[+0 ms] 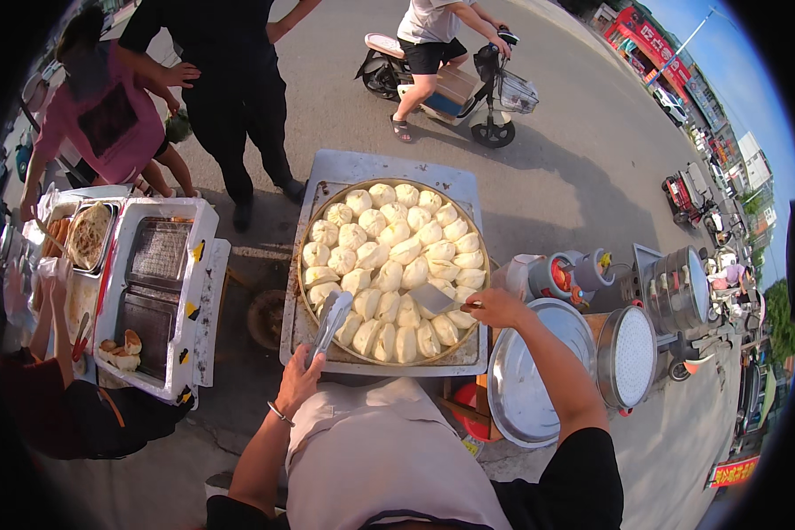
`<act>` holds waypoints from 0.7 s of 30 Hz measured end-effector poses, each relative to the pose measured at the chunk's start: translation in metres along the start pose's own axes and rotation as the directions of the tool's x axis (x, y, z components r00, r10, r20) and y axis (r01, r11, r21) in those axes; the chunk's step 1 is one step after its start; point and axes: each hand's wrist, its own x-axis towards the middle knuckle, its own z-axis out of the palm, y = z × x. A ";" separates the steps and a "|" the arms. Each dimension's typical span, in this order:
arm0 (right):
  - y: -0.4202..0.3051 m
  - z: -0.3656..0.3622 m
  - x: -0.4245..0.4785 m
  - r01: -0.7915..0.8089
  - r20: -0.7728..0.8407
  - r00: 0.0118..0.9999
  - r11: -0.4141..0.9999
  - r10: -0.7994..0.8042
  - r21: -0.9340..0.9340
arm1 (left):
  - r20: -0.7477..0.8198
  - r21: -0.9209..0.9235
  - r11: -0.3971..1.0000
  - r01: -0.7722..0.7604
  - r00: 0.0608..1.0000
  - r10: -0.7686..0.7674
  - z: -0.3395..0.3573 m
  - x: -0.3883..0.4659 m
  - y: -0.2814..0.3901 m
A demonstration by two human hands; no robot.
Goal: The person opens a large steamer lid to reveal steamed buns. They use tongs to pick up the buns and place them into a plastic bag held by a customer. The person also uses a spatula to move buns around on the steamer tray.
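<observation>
Before me a large round pan full of pale stuffed buns rests on a square metal griddle top. Some buns are round and pleated, others long and folded. My left hand grips metal tongs, whose tips reach over the pan's near left rim. In my right hand is the handle of a flat metal spatula. Its blade lies over the buns on the right side; whether it touches them I cannot tell.
A white foam box with black trays stands left, beside a flatbread. A large metal lid, a perforated steamer and stacked steamers stand right. People stand at upper left; a rider passes on an electric scooter.
</observation>
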 end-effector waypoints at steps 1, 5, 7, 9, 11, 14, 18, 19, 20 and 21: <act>-0.004 0.004 -0.002 -0.014 0.001 1.000 1.000 0.014 0.002 | 0.007 0.075 0.996 -0.052 0.999 0.051 -0.004 0.002 0.002; -0.020 0.000 0.002 -0.083 0.012 0.997 0.995 0.083 0.048 | 0.083 0.270 0.954 -0.128 0.991 0.109 -0.019 0.036 0.018; -0.026 -0.003 0.002 -0.070 0.019 0.997 0.996 0.070 0.048 | 0.139 0.355 0.916 -0.186 0.980 0.145 -0.020 0.061 0.020; -0.033 -0.003 -0.003 -0.081 0.031 0.996 0.996 0.080 0.045 | 0.194 0.419 0.872 -0.255 0.963 0.189 -0.019 0.081 0.026; -0.043 -0.004 -0.003 -0.114 0.034 0.993 0.992 0.112 0.045 | 0.249 0.466 0.815 -0.343 0.935 0.251 -0.014 0.098 0.044; -0.055 -0.004 0.001 -0.120 0.019 0.993 0.993 0.120 0.000 | 0.342 0.548 0.738 -0.394 0.910 0.233 -0.001 0.127 0.070; -0.066 -0.002 0.016 -0.175 0.049 0.983 0.983 0.178 -0.061 | 0.456 0.580 0.603 -0.548 0.832 0.317 0.033 0.174 0.074; -0.067 0.001 0.020 -0.176 0.042 0.983 0.980 0.181 -0.095 | 0.465 0.595 0.558 -0.578 0.814 0.347 0.041 0.182 0.073; -0.068 0.004 0.025 -0.177 0.035 0.983 0.976 0.183 -0.130 | 0.475 0.609 0.513 -0.606 0.796 0.376 0.049 0.190 0.072; -0.070 0.008 0.029 -0.174 0.033 0.983 0.971 0.182 -0.161 | 0.485 0.623 0.465 -0.629 0.777 0.401 0.053 0.194 0.073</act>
